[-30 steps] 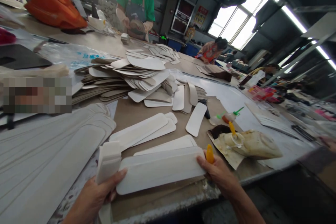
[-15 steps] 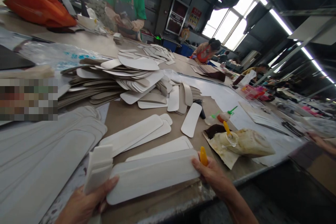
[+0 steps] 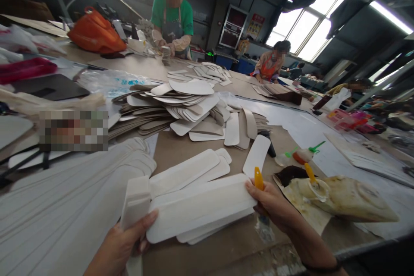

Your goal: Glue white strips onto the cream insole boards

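Observation:
A long white panel with rounded corners (image 3: 200, 205) is held level between my two hands, above the brown sheet (image 3: 200, 258). My left hand (image 3: 129, 241) grips a bundle of folded white strips (image 3: 135, 202) and pinches the panel's left end with the thumb. My right hand (image 3: 271, 202) closes on the panel's right end and also holds a brush with a yellow handle (image 3: 258, 179), its bristles pointing down. Partly hidden beneath the panel are more white panels (image 3: 210, 233). Just behind it lie two or three similar panels (image 3: 187, 170).
Farther back is a heap of white and grey pieces (image 3: 174, 103). Layered long panels (image 3: 80, 207) cover the left. On the right are a glue-stained bag (image 3: 352, 198) with a yellow-handled tool and a small bottle with a green nozzle (image 3: 305, 154). A person in green (image 3: 174, 21) works opposite.
My view has swung to the left, so the scene sits farther right. Both hands, still holding the panel, have moved over the lower panels, which now peek out below its front edge.

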A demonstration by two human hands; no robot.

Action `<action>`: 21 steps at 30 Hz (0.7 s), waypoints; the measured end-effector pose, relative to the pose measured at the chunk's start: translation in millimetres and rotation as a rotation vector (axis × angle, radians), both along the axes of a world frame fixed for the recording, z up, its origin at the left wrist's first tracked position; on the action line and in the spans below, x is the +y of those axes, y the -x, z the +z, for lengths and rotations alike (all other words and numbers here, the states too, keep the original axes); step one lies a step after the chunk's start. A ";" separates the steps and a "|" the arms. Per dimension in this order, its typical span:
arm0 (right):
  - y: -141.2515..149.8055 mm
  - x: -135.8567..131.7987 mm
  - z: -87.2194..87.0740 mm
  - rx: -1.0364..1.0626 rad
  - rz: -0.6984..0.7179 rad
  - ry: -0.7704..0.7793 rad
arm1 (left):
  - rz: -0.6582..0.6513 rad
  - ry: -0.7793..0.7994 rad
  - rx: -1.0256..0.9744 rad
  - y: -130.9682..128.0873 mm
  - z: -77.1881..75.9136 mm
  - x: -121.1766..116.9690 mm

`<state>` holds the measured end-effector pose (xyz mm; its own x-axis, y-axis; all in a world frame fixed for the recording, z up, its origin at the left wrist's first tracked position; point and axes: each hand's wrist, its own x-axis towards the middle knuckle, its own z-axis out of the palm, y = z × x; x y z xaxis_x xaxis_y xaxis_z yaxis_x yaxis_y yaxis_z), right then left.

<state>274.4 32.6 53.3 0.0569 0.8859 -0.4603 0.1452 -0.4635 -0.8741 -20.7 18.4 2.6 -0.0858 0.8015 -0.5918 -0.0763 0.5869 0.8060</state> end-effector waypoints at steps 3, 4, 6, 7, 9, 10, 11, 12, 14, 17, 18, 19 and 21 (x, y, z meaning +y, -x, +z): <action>5.8 18.6 1.1 -0.097 0.000 -0.011 | 0.020 -0.047 0.046 4.6 2.3 5.2; 6.9 23.4 0.7 -0.132 0.001 -0.006 | 0.021 -0.058 0.041 5.4 3.3 6.1; 7.9 31.0 -1.0 -0.182 0.010 0.006 | 0.024 -0.080 0.017 6.2 5.6 7.4; 7.9 33.9 -2.2 -0.197 0.019 0.013 | 0.027 -0.089 0.002 6.3 6.8 7.9; 7.8 38.2 -4.8 -0.220 0.037 0.025 | 0.039 -0.103 -0.026 6.2 8.9 9.0; 7.8 39.7 -5.9 -0.231 0.043 0.027 | 0.047 -0.104 -0.039 6.1 9.6 9.5; 8.0 40.9 -6.7 -0.240 0.049 0.025 | 0.052 -0.102 -0.053 6.1 10.2 9.8; 8.4 42.1 -7.0 -0.250 0.055 0.019 | 0.053 -0.097 -0.065 6.1 10.6 10.2; 9.9 45.6 -5.7 -0.286 0.070 -0.004 | 0.051 -0.092 -0.073 6.4 11.2 11.3; 13.1 58.1 -0.4 -0.517 0.153 -0.099 | 0.059 -0.097 -0.055 7.6 12.5 17.3; 14.0 64.6 1.7 -0.613 0.179 -0.138 | 0.073 -0.103 -0.044 8.1 12.8 21.0; 14.7 71.9 3.7 -0.694 0.201 -0.172 | 0.087 -0.110 -0.033 8.6 12.9 25.5; 14.8 86.7 6.6 -0.793 0.210 -0.215 | 0.116 -0.123 -0.019 9.7 11.8 35.1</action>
